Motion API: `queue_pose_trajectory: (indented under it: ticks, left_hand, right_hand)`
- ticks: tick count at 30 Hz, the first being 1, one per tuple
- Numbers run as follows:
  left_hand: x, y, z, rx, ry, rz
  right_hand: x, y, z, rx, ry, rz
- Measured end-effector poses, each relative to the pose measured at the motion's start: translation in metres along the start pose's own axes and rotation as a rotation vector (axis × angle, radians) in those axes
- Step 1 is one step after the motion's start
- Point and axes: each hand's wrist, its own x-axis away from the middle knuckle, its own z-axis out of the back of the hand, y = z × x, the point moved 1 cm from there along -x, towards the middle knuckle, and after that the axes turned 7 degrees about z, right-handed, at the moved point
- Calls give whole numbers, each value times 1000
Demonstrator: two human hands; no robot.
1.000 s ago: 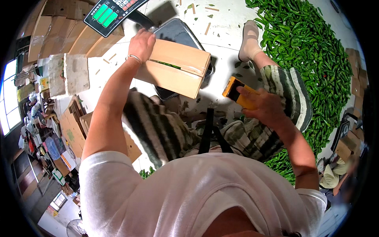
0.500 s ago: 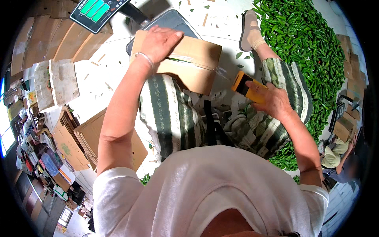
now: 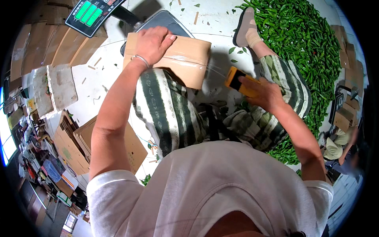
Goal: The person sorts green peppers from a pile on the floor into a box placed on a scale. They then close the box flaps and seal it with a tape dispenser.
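Note:
A brown cardboard box (image 3: 187,59) leans between my knees and a scale's platform (image 3: 169,19). My left hand (image 3: 153,45) lies flat on its top left part, fingers stretched toward the far edge. Shiny clear tape runs along the box's seam, and a thin strand stretches from its right edge toward a yellow tape dispenser (image 3: 244,85) with a dark window. The dispenser is in my right hand (image 3: 265,94), fingers wrapped round it, held above my lap and apart from the box.
The scale's lit display (image 3: 89,16) stands at the far left. Green peppers (image 3: 296,51) form a large heap on the right, beside my foot. Flattened cardboard (image 3: 75,144) and a dirty white foam block (image 3: 61,89) lie on the left. Another person (image 3: 341,150) is at the far right.
The whole view has shifted slightly, with the box and both hands a little farther left. The dark gap in the box's seam no longer shows. Both hands keep their holds.

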Motion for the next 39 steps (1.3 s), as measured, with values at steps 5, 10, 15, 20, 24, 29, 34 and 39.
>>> queue_pose_trajectory:
  ticks: [5, 10, 15, 20, 24, 29, 34, 39]
  left_hand:
    - [-9, 5, -1, -42, -22, -10]
    - [-12, 7, 1, -25, -46, 6]
    - [-10, 7, -2, -40, -4, -37]
    - [-12, 9, -5, -41, -1, -43]
    - [-13, 8, -7, -41, -4, -52]
    - [-13, 6, -5, -31, -5, -52]
    - [-15, 15, -4, -26, -24, -13]
    - [-12, 12, -4, -29, 14, -38]
  right_hand:
    - [-26, 27, -49, 317, 81, 220]
    - [-33, 29, -53, 95, 108, 103]
    - [-31, 36, -57, 7, 114, 100]
    - [-28, 37, -57, -66, 99, 65]
    - [-26, 42, -57, -84, 109, 73]
    - [-27, 43, -56, -86, 73, 65]
    - [-60, 32, -52, -26, 68, 129]
    - [-101, -5, -11, 92, -166, 67]
